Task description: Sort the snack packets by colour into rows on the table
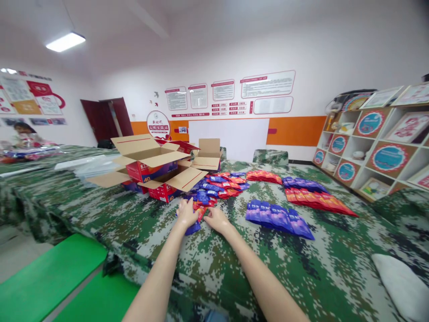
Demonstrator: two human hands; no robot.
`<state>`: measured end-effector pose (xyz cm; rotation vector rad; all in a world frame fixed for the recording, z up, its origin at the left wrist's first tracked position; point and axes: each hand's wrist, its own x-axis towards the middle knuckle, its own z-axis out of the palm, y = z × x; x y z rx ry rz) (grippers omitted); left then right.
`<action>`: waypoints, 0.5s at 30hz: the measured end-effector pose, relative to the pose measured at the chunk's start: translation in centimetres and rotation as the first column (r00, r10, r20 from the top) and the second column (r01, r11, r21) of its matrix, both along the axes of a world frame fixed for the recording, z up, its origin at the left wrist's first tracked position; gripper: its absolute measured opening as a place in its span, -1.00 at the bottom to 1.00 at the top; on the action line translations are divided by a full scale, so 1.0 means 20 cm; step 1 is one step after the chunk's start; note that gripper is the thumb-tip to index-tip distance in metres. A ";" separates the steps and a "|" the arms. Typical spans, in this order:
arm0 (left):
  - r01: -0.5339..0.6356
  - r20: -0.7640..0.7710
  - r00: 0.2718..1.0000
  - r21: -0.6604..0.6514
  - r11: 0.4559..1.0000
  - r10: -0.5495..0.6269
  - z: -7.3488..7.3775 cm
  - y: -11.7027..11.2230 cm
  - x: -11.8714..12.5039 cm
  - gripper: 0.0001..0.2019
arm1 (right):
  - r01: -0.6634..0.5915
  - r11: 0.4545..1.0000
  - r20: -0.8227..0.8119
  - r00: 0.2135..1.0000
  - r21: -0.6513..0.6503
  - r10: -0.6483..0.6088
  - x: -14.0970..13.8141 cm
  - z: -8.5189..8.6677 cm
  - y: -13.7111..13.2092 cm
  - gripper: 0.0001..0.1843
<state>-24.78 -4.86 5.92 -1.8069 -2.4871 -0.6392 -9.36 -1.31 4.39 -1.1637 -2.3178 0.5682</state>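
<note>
A loose pile of red and blue snack-sized packets (221, 184) lies just beyond my hands. My left hand (187, 215) is at its near edge, fingers closed around packets. A blue packet (192, 229) sticks out below that hand, and a red packet (201, 212) shows between both hands. My right hand (217, 220) is curled, its fingertips against the edge of the red packet; what they pinch is too small to make out. To the right, blue packets (278, 218) lie overlapped in a row.
Open cardboard boxes (150, 156) stand left of the pile. Farther right are red packet rows (318, 200) and a blue row (303, 183). Clear plastic sheets (95, 167) lie behind the boxes. Green seats (56, 273) are along the camouflage-covered table (335, 250). Another person (25, 134) sits far left.
</note>
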 end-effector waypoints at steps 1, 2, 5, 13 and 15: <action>-0.041 0.011 0.999 -0.034 0.999 0.041 -0.01 -0.01 -0.05 -0.36 | 0.001 1.000 -0.002 1.000 -0.009 -0.001 -0.04 -0.01 -0.03 -0.78; -0.075 0.022 0.997 -0.066 0.995 0.076 -0.03 -0.02 -0.08 -0.34 | 0.007 1.000 -0.004 1.000 -0.009 -0.007 -0.07 -0.01 -0.05 -0.75; -0.112 0.050 0.992 -0.122 0.986 0.119 -0.06 -0.04 -0.16 -0.33 | 0.040 0.999 0.001 0.999 0.030 -0.040 -0.15 -0.02 -0.11 -0.62; -0.099 0.035 0.994 -0.060 0.993 0.101 -0.08 -0.09 -0.15 -0.35 | 0.078 0.997 0.086 0.993 0.007 -0.078 -0.22 -0.01 -0.20 -0.54; -0.081 0.042 0.996 -0.024 0.996 0.082 -0.09 -0.09 -0.15 -0.37 | 0.080 0.997 0.073 0.994 -0.006 -0.079 -0.22 -0.02 -0.20 -0.55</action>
